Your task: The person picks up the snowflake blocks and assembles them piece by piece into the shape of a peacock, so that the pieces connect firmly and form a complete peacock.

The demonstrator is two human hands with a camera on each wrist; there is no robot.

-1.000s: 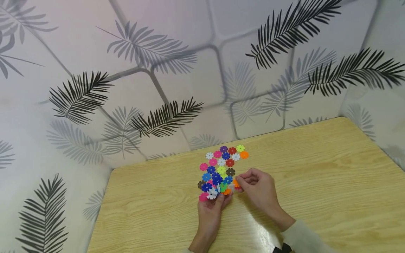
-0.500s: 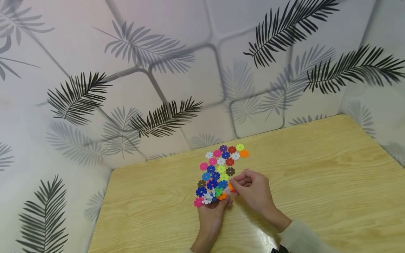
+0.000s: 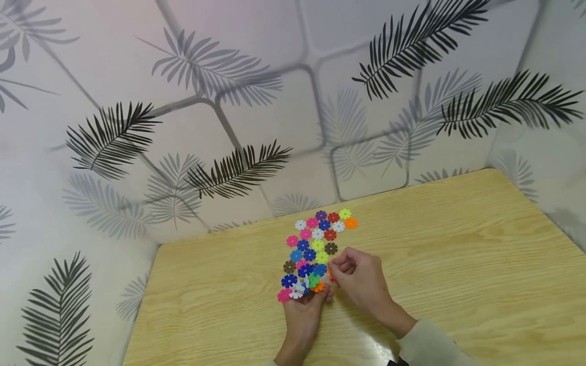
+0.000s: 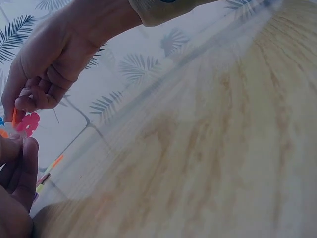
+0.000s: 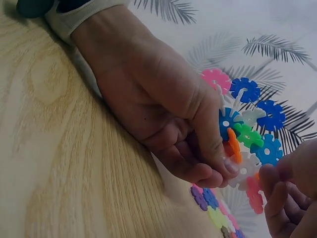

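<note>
My left hand [image 3: 303,317] holds a cluster of interlocking snowflake discs by its lower edge. Pink, blue, white, green and orange discs are joined in it at different angles; a green disc [image 5: 248,136] sits near its middle in the right wrist view. At the cluster's right side, my right hand [image 3: 363,279] pinches an orange snowflake disc [image 5: 233,145] between thumb and fingers, up against a whitish disc [image 5: 243,172]. A pink disc [image 4: 28,124] stands out beside the fingertips in the left wrist view. My fingers hide part of the orange disc.
Several loose discs lie flat on the wooden table [image 3: 439,264] beyond my hands, among them a dark brown disc [image 3: 331,248] and an orange disc at the far right of the group [image 3: 350,223]. A leaf-patterned wall [image 3: 256,117] rises behind the table's back edge.
My right hand has moved left with the orange disc, up to the cluster. The cluster has shifted a little left and turned in my left hand. The loose discs stay put.
</note>
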